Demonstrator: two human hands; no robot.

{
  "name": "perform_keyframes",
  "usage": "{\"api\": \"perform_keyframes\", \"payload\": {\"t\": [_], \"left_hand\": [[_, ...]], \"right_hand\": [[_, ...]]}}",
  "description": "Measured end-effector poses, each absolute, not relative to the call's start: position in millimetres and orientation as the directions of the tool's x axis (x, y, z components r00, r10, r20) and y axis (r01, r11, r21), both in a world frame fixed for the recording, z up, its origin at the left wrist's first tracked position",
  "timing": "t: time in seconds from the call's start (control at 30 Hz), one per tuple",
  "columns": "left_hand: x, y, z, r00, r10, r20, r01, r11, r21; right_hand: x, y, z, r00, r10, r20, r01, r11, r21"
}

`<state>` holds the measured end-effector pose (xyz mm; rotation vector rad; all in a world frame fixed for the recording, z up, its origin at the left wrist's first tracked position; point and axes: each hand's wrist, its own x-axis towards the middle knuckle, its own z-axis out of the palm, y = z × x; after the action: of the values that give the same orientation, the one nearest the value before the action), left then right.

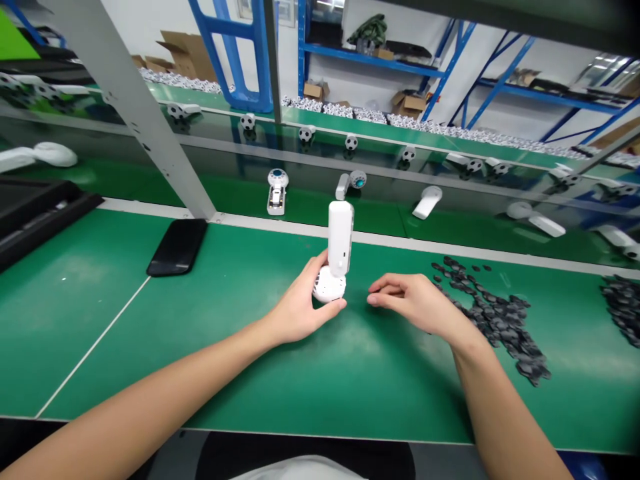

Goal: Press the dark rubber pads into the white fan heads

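Note:
My left hand [299, 308] is closed around the round head of a white device [341, 233]. The device has a long rounded handle, which stands up from the head. Dark marks show on the side of the head beside my fingers; the rest of it is covered by the hand. To the right, apart from the device, my right hand [425, 303] hovers low over the table with thumb and fingertips drawn together. Whatever they may pinch is too small or hidden to make out. Beside and behind the right wrist lies a loose spread of small dark grey pieces [500, 320].
A black phone [177, 247] lies on the green table [125, 360] at left. Another dark heap [623, 310] sits at far right. Beyond a pale ledge, several similar devices lie on a green belt [320, 223]. A metal post [145, 127] rises at left.

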<state>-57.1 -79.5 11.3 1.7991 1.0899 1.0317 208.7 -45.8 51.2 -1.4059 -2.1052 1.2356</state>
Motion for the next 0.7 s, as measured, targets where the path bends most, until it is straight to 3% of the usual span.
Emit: {"api": "perform_keyframes", "payload": {"t": [0.23,0.37,0.57,0.7], "left_hand": [[-55.3,-79.3,10.0,0.334,0.901,0.277,0.314,-0.383,0.869],[-54.6,-80.4,8.2,0.336,0.91,0.243,0.316,-0.352,0.881],[-55.1,-79.1,8.2,0.351,0.92,0.171,0.309,-0.287,0.907],[-54.1,-79.2,9.7,0.381,0.905,0.189,0.321,-0.321,0.891]], "right_hand": [[188.6,-57.3,50.1,-0.55,0.835,0.019,0.506,0.351,-0.788],[181.6,-58.6,43.8,-0.501,0.861,-0.083,0.443,0.173,-0.88],[182.0,-59.7,43.3,-0.466,0.883,-0.065,0.451,0.173,-0.875],[180.0,-60.2,40.4,-0.433,0.88,-0.195,0.363,-0.029,-0.932]]}}
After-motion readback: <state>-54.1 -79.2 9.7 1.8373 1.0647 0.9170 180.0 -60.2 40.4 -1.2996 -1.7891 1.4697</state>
